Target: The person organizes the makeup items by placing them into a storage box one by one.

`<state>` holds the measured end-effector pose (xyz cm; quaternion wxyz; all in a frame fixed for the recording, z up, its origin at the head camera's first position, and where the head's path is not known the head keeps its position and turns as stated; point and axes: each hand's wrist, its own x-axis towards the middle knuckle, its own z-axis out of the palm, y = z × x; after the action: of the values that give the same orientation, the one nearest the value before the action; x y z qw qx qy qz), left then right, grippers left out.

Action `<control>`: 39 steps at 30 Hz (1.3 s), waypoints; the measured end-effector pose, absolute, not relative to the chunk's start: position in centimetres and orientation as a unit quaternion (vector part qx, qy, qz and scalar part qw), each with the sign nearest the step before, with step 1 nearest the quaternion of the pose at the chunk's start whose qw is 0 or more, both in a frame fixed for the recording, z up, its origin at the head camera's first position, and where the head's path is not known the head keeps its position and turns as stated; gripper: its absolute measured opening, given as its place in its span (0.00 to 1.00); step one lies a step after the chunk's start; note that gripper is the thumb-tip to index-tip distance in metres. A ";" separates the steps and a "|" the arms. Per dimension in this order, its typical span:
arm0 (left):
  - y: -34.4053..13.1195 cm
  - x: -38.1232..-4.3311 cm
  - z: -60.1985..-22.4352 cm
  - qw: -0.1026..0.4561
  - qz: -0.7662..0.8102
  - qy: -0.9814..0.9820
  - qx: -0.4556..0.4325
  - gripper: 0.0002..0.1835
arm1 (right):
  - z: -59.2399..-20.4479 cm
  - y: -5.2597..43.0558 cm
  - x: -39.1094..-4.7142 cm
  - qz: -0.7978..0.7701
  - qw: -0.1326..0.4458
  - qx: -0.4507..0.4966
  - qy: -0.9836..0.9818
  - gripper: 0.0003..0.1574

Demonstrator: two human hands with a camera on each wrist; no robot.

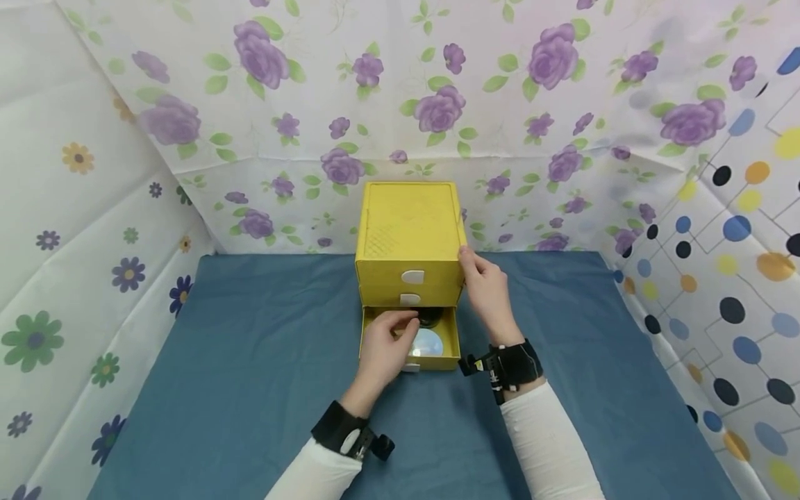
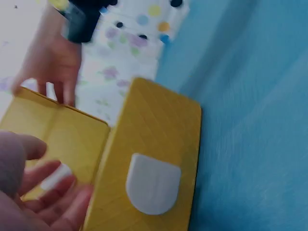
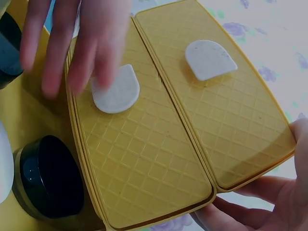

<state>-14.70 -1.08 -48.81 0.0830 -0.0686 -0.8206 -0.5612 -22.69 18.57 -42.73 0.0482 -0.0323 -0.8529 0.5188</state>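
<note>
A yellow cabinet (image 1: 409,222) of three stacked drawers stands on the blue cloth, its lowest drawer (image 1: 437,363) pulled out. Over that drawer hangs my left hand (image 1: 384,347), fingers loosely bent and nothing between them. Beneath and beside it lie a round dish-like thing with a pale blue shine (image 1: 428,342) and a round black container (image 3: 48,178). My right hand (image 1: 487,285) rests its fingertips against the cabinet's right side, near the upper front corner. Each drawer front carries a white rounded pull tab (image 3: 209,60).
Blue cloth (image 1: 250,361) spreads around the cabinet on both sides and in front. Behind hangs a sheet with purple flowers (image 1: 437,111), and patterned sheets close off left and right. In the right wrist view another dark object (image 3: 7,53) sits at the left edge.
</note>
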 end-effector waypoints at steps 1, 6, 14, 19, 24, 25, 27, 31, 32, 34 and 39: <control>-1.3 -13.9 -48.4 0.063 -0.595 -0.799 -0.066 0.11 | -42.7 18.6 -22.7 0.520 0.047 -0.031 -0.852 0.43; -2.3 -10.7 -49.0 -0.143 -0.690 -0.707 -0.061 0.22 | -42.5 18.9 -22.7 0.524 0.041 -0.025 -0.850 0.45; -2.7 -10.0 -53.8 -0.302 -0.723 -0.620 0.034 0.32 | -42.3 19.4 -22.7 0.545 0.040 -0.016 -0.838 0.44; -2.4 -10.5 -54.4 -0.278 -0.760 -0.582 0.081 0.36 | -42.1 19.5 -22.7 0.553 0.026 -0.016 -0.832 0.45; -2.0 -10.8 -54.4 -0.264 -0.765 -0.583 0.076 0.36 | -42.2 19.6 -22.8 0.573 0.023 -0.027 -0.819 0.46; -2.0 -10.9 -54.4 -0.263 -0.765 -0.583 0.078 0.36 | -42.3 19.6 -22.8 0.578 0.023 -0.027 -0.815 0.46; -2.0 -11.0 -54.4 -0.265 -0.765 -0.581 0.084 0.36 | -42.5 19.6 -22.8 0.586 0.024 -0.030 -0.809 0.47; -1.9 -11.7 -54.7 -0.262 -0.764 -0.580 0.103 0.35 | -42.8 19.3 -22.6 0.594 0.027 -0.028 -0.803 0.47; -1.8 -12.0 -54.7 -0.260 -0.763 -0.582 0.108 0.35 | -42.9 19.2 -22.6 0.595 0.029 -0.029 -0.802 0.47; -1.7 -12.7 -54.7 -0.252 -0.762 -0.585 0.118 0.35 | -43.1 19.1 -22.7 0.595 0.029 -0.030 -0.803 0.46; -1.4 -15.0 -54.6 -0.235 -0.760 -0.590 0.141 0.36 | -43.3 18.9 -22.8 0.595 0.022 -0.041 -0.802 0.45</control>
<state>-14.99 -1.42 -54.62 -0.2349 0.1407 -0.5898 -0.7597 -22.82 18.87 -43.30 0.0221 -0.0411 -0.8024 0.5949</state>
